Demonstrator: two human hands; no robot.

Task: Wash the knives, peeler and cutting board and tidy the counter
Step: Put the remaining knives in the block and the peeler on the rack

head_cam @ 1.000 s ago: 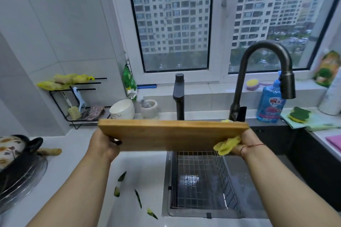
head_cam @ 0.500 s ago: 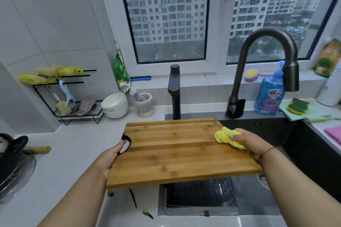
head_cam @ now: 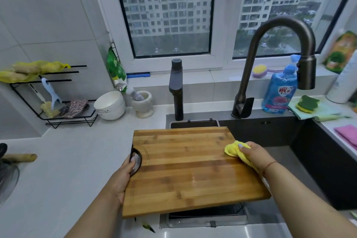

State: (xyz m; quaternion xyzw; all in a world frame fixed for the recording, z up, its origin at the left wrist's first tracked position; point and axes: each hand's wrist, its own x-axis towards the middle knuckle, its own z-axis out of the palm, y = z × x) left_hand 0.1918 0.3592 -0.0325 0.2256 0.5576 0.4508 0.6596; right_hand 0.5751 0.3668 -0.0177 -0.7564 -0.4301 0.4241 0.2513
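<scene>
Head: one cutting board (head_cam: pixel 193 172), two hands

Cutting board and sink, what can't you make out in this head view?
- Sink: mostly covered by the cutting board.
- Left hand: fingers under the board, hidden.
- Yellow cloth: partly hidden under the right hand.
- Blue bottle: label too small to read.

Blue bottle (head_cam: pixel 278 92), right of the tap: red and white label with large white brand characters, too blurred to read. Green packet (head_cam: pixel 116 67), hanging by the window frame: pale print, illegible. Orange and green packet (head_cam: pixel 342 50), on the sill at far right: print illegible. No other text, numbers or signs can be read.
</scene>
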